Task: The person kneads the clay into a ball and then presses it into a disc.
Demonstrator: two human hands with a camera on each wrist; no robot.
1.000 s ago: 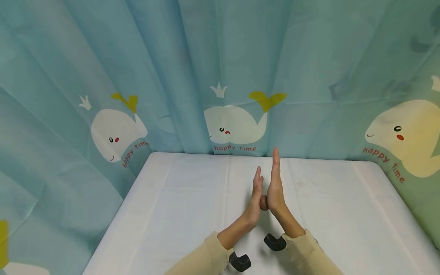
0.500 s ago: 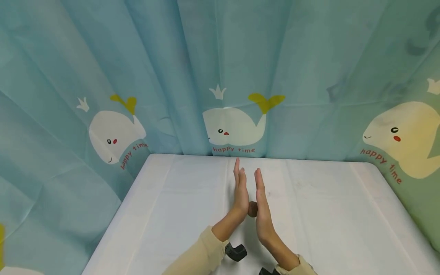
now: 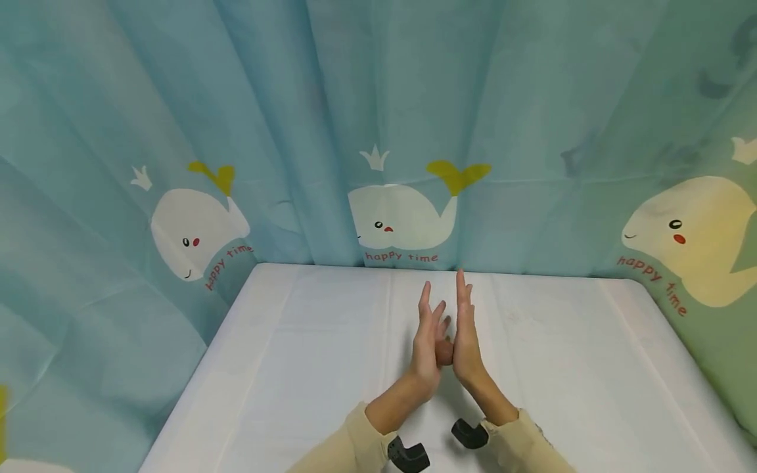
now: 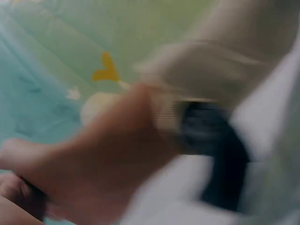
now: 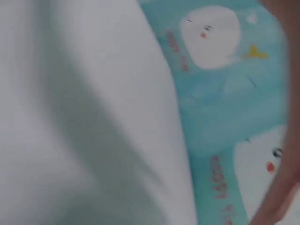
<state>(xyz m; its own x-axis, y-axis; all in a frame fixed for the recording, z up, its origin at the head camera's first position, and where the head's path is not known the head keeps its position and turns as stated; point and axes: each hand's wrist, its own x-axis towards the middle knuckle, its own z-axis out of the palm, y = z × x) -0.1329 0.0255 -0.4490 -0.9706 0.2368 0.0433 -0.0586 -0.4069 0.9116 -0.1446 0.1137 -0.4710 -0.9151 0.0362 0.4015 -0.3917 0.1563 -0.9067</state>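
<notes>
In the head view a small brown ball [image 3: 445, 353] sits between two upright palms, above the table. My left hand [image 3: 425, 358] lies against its left side, fingers mostly straight and slightly spread, pointing away from me. Against the ball's right side presses my right hand [image 3: 466, 343], fingers long and straight, reaching a little farther forward. The left wrist view is blurred; my right hand [image 4: 93, 161] crosses it, with a dark part of the ball [image 4: 36, 202] at the lower left. Only a blurred strip of hand [image 5: 287, 187] shows along the right wrist view's right edge.
A white-covered table [image 3: 319, 341] lies under the hands. Behind and beside it hangs a blue-green curtain [image 3: 284, 131] printed with whales. Black wrist mounts [image 3: 409, 454] stick out from both beige sleeves [image 3: 343, 441].
The palms slide against each other: the right hand drew back while the left went forward, then the right moved forward again and the left back. The ball shifted left, then slightly right, between them.
</notes>
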